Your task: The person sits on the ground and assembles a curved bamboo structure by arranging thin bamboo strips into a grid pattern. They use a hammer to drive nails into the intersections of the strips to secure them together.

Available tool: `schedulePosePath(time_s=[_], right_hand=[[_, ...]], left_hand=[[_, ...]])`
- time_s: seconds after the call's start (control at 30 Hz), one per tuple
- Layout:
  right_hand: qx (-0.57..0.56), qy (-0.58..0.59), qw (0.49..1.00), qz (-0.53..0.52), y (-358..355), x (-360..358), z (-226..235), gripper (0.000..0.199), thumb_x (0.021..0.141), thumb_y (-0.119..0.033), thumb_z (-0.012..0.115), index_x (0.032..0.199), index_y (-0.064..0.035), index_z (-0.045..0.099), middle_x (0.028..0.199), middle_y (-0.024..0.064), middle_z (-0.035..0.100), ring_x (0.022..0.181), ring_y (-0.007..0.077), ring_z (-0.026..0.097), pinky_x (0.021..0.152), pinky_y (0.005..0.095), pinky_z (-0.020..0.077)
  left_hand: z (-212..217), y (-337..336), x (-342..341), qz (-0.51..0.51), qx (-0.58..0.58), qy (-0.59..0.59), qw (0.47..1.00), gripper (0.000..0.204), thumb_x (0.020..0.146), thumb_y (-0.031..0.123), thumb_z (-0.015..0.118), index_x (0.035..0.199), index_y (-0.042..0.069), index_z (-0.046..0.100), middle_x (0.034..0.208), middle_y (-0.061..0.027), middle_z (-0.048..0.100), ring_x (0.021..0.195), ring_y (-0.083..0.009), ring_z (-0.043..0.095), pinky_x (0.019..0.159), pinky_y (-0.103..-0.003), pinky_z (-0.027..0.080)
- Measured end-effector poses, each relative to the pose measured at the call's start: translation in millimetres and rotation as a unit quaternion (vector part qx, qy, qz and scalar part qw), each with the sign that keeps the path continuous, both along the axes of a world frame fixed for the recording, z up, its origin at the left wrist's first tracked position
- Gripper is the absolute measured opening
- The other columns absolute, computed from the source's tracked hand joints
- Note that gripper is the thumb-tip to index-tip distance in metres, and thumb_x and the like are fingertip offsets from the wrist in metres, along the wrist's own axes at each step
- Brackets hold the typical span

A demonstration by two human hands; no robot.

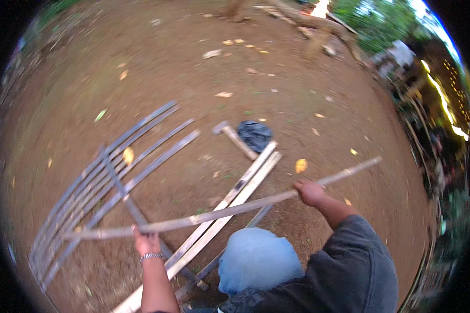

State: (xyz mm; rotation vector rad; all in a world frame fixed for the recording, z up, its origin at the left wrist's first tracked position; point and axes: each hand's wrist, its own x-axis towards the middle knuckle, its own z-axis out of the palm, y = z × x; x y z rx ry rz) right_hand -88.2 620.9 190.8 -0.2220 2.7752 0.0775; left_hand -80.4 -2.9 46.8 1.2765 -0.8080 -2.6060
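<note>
A long split bamboo slat [235,209] stretches across in front of me, tilted up toward the right. My left hand [147,243], with a metal band at its wrist, grips it near its left end. Farther along toward the right end, my right hand [310,193] is closed around the same slat. Below it, two pale wooden strips [244,194] lie side by side on the ground. To the left is a frame of several parallel grey slats [156,163] crossed by another slat [119,183]; the held slat passes over its near part.
A hammer [238,142] and a black plastic bag [254,135] lie beyond the pale strips. A light blue rounded shape [259,259] is close below the held slat. A log [297,18] and a fire [320,9] are far off; fencing borders the right side.
</note>
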Motion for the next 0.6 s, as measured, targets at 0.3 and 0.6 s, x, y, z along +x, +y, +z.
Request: schedulePosePath(time_s=[0.3, 0.6], right_hand=[[-0.059, 0.045, 0.99, 0.12, -104, 4, 56, 0.07, 0.085, -0.037, 0.072, 0.147, -0.0246, 0.043, 0.118, 0.0084, 0.059, 0.116, 0.0287, 0.056, 0.099, 0.0467, 0.0445], [0.034, -0.023, 0.999, -0.036, 23, 48, 79, 0.049, 0.095, -0.015, 0.052, 0.141, -0.0338, 0.052, 0.119, 0.0115, 0.058, 0.119, 0.0334, 0.058, 0.1, 0.0565, 0.0464]], left_hand=[[52, 92, -28, -0.054, -0.028, 0.022, 0.998, 0.053, 0.099, 0.049, 0.059, 0.13, 0.007, 0.051, 0.119, -0.0082, 0.058, 0.109, -0.0225, 0.057, 0.1, -0.041, 0.047], [-17, 61, -5, -0.414, -0.47, 0.022, 0.779, 0.067, 0.093, 0.045, 0.068, 0.132, -0.008, 0.054, 0.134, -0.0252, 0.058, 0.126, -0.0325, 0.056, 0.11, -0.045, 0.041]])
